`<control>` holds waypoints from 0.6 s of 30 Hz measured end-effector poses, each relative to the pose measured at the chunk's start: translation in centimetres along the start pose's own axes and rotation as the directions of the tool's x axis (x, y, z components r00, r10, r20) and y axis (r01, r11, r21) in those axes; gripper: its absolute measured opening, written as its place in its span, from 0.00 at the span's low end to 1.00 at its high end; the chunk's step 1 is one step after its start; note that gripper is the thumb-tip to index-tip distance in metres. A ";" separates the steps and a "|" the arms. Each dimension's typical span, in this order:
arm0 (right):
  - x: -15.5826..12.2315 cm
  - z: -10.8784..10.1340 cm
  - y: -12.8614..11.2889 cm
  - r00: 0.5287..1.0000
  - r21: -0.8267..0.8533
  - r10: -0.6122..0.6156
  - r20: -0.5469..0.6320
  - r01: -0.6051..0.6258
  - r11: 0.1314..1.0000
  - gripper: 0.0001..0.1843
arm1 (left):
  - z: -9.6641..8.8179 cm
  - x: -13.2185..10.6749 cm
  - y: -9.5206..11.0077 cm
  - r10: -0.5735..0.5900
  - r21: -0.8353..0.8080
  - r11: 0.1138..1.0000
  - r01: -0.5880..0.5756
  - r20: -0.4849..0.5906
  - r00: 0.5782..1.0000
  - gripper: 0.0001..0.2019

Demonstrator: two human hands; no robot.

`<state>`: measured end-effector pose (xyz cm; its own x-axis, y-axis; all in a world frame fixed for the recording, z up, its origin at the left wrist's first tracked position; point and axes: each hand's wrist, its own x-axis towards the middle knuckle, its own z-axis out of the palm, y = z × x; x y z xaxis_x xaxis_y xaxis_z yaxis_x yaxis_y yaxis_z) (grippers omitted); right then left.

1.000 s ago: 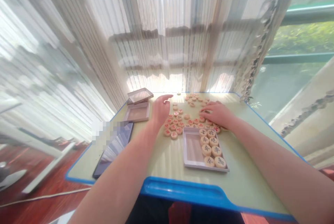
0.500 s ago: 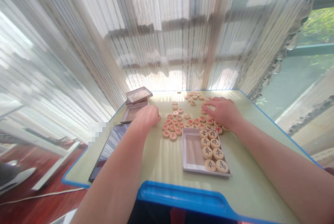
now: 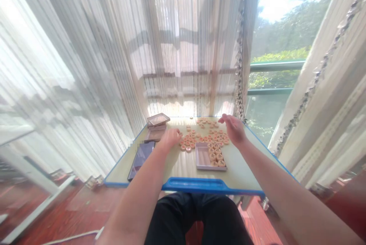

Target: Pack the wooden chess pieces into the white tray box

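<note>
Several round wooden game pieces (image 3: 206, 136) with red or black characters lie scattered across the middle of a pale green table (image 3: 183, 167). Just in front of them a shallow grey box (image 3: 201, 159) holds several pieces (image 3: 216, 157) in its right half. My left hand (image 3: 171, 138) rests on the table at the left edge of the scatter. Its fingers are curled, and what they hold, if anything, is hidden. My right hand (image 3: 234, 127) hovers above the right side of the scatter with the fingers stretched out leftward and nothing in them.
Stacked shallow boxes or lids (image 3: 158, 120) sit at the table's far left. A dark phone (image 3: 140, 154) lies near the left edge. The table has a blue rim (image 3: 200, 186). Sheer curtains (image 3: 171, 47) hang close behind it, with a window (image 3: 274, 77) to the right. My legs (image 3: 197, 218) are beneath.
The view has pulled back and tilted up. My left hand went from open over the pieces to curled on the table. My right hand lifted off the pieces and drew slightly right.
</note>
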<state>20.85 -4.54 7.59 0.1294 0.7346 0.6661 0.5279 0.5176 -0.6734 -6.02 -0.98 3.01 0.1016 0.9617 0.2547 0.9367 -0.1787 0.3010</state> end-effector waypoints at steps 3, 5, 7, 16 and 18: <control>-2.3 -1.3 -2.1 0.992 -0.011 0.002 0.128 -0.001 1.000 0.17 | -0.3 -2.8 0.6 0.073 -0.112 0.990 -0.084 -0.100 0.992 0.16; -4.6 -1.9 -2.9 0.982 -0.081 -0.040 0.183 0.055 0.995 0.15 | -0.1 -5.2 1.1 0.133 -0.327 0.928 -0.181 -0.163 0.978 0.15; -7.3 -2.3 -3.2 0.981 -0.206 -0.097 0.168 0.132 0.970 0.17 | 0.5 -7.9 1.3 0.109 -0.538 0.827 -0.163 -0.131 0.985 0.16; -14.6 -2.5 -4.7 0.956 -0.074 -0.045 0.290 0.070 0.995 0.16 | 0.8 -13.8 2.1 0.007 -0.836 0.548 0.024 0.033 0.999 0.15; -14.5 -1.7 -6.2 0.886 -0.099 -0.026 0.462 0.081 0.992 0.14 | 0.9 -13.6 2.0 0.001 -0.894 0.444 0.065 0.073 0.997 0.13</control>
<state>17.12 -19.11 2.66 -0.2870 0.8404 0.4598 0.6170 0.5293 -0.5823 -5.23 -14.24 -0.69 0.1266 0.9741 0.1876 0.1233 -0.2031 0.9714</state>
